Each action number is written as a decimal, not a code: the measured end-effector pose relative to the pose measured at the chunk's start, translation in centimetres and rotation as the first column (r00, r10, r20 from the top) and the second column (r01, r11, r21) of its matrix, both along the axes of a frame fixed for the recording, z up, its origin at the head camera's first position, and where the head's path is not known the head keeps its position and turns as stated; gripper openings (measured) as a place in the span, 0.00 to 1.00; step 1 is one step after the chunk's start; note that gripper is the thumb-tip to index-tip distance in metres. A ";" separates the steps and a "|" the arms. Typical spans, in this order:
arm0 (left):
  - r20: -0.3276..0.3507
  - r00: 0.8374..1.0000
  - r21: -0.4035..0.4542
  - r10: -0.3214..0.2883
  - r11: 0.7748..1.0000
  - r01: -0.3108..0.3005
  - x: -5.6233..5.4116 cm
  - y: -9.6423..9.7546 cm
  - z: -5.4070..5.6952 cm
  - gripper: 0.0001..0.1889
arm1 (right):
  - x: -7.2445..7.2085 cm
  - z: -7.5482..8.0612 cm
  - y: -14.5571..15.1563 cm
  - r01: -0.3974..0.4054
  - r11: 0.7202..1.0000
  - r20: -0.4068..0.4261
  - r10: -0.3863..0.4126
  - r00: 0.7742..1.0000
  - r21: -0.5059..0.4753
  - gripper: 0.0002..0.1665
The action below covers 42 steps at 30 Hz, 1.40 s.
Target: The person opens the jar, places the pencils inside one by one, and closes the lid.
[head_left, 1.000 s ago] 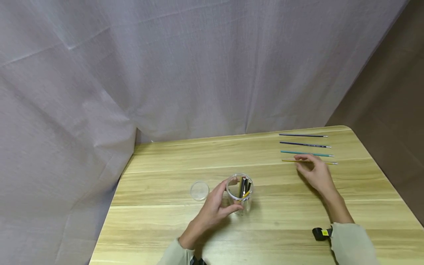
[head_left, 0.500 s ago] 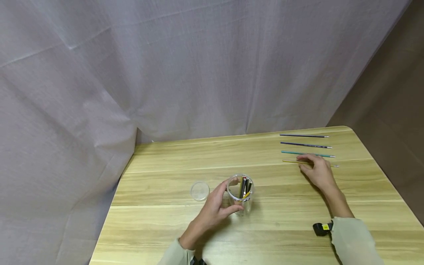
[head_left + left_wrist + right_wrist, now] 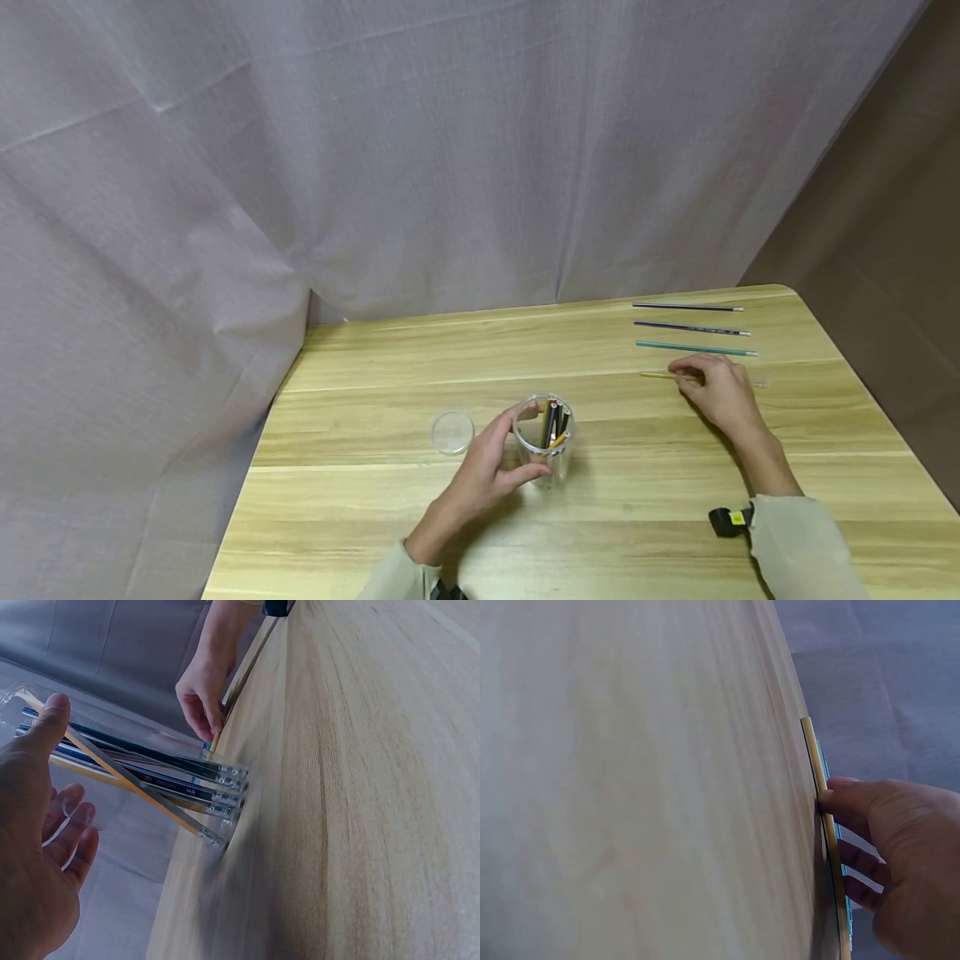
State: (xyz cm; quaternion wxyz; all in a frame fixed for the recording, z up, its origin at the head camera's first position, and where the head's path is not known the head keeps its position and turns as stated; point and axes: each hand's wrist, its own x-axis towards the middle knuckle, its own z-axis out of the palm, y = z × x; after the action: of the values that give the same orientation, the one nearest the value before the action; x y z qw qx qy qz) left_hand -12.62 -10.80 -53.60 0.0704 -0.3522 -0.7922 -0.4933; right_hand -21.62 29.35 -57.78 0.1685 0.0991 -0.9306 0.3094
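Observation:
My left hand (image 3: 480, 475) wraps round a clear jar (image 3: 561, 472) standing uncovered on the table, thumb on the near side. Inside it lean several pencils (image 3: 172, 786), dark and yellow ones, their eraser ends down in the left wrist view. Far to the right, my right hand (image 3: 722, 400) pinches a yellow pencil (image 3: 657, 375) around its middle between thumb and fingers. In the right wrist view that yellow pencil (image 3: 832, 847) runs lengthwise under the thumb tip, close over the tabletop. The hand covers part of it from above.
Beyond the right hand lie a teal pencil (image 3: 693, 348) and two dark pencils (image 3: 690, 328), roughly parallel. A clear round lid (image 3: 452, 432) rests left of the jar. Grey curtain (image 3: 450, 167) hangs behind the wooden table (image 3: 375, 517).
The right hand's fingers have closed on the yellow pencil, which has shifted slightly toward me, away from the teal one. The left hand and jar have stayed in place.

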 end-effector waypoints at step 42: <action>-0.002 1.000 -0.014 0.006 1.000 -0.006 -0.8 0.1 -0.1 0.46 | 3.2 4.3 -6.2 -0.197 0.980 -0.065 0.195 0.979 -0.021 0.16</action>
State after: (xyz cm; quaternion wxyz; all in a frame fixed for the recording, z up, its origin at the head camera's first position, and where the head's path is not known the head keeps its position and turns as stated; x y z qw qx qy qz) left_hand -13.44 -10.69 -53.73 0.0703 -0.3508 -0.7966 -0.4872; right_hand -18.47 23.11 -53.51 0.1678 0.1978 -0.9062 0.3340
